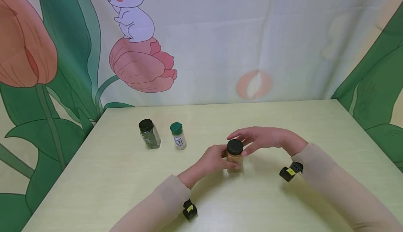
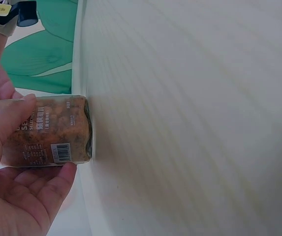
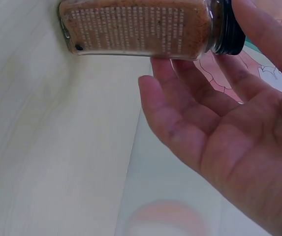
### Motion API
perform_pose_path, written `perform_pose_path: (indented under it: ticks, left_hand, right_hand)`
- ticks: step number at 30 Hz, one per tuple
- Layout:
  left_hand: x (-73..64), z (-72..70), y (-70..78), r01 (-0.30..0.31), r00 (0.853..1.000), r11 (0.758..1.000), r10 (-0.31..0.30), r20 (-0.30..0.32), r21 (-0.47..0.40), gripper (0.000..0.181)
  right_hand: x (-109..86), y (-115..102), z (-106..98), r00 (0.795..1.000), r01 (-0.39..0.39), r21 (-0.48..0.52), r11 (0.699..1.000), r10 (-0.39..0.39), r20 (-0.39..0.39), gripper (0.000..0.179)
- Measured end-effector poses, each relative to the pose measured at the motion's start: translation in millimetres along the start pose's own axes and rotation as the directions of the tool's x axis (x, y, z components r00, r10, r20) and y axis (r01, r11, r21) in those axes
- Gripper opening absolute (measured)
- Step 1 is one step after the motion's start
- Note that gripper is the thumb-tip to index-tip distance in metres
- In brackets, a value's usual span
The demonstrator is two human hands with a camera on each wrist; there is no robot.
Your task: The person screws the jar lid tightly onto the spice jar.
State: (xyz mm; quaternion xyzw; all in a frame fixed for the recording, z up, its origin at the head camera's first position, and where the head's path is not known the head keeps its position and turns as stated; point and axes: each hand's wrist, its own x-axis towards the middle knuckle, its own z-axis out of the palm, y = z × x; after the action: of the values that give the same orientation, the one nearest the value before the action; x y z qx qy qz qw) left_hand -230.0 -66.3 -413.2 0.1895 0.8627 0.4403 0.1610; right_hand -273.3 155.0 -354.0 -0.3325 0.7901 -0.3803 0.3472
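Observation:
A square glass spice jar (image 1: 238,161) with a black lid (image 1: 234,147) stands upright on the table, filled with orange-brown seasoning. My left hand (image 1: 214,160) grips its body, thumb across the near side and fingers on the other, as the left wrist view shows over the printed label and barcode (image 2: 61,153). Around the lid, from the right, comes my right hand (image 1: 263,137) with thumb and fingers spread. In the right wrist view its thumb lies close by the black cap (image 3: 231,29), while the other fingers extend loosely beyond the jar.
To the left stand a black-lidded jar of green dried herbs (image 1: 151,138) and a smaller green-capped shaker (image 1: 178,139). The pale wooden table (image 1: 104,176) ends at a printed curtain (image 1: 214,50) behind. Small black devices (image 1: 190,210) hang at both sleeves.

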Motion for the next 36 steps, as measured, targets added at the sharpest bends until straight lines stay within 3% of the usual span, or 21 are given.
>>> perform_pose_path:
  ticks: [8, 17, 27, 36]
  left_hand:
    - [0.9, 0.0, -2.1, -0.008, 1.000, 1.000, 0.008, -0.004, -0.007, 0.044]
    - [-0.4, 0.6, -1.1, 0.007, 1.000, 1.000, -0.007, -0.002, -0.021, 0.045]
    - [-1.6, 0.4, 1.6, -0.007, 1.000, 1.000, 0.007, -0.001, -0.010, 0.045]
    - [-1.5, 0.5, 0.8, -0.009, 1.000, 1.000, 0.009, -0.009, -0.013, 0.045]
  right_hand:
    - [1.8, 0, 3, 1.000, -0.006, -0.006, 1.000, 0.005, -0.026, 0.056]
    - [-0.1, 2, 12, 0.993, 0.056, -0.027, 0.998, -0.059, -0.098, 0.048]
    - [-2.5, 12, 27, 0.969, 0.112, -0.032, 0.993, -0.117, -0.216, 0.042]
    - [-1.8, 15, 36, 0.952, 0.092, 0.007, 0.996, -0.086, -0.294, 0.040]
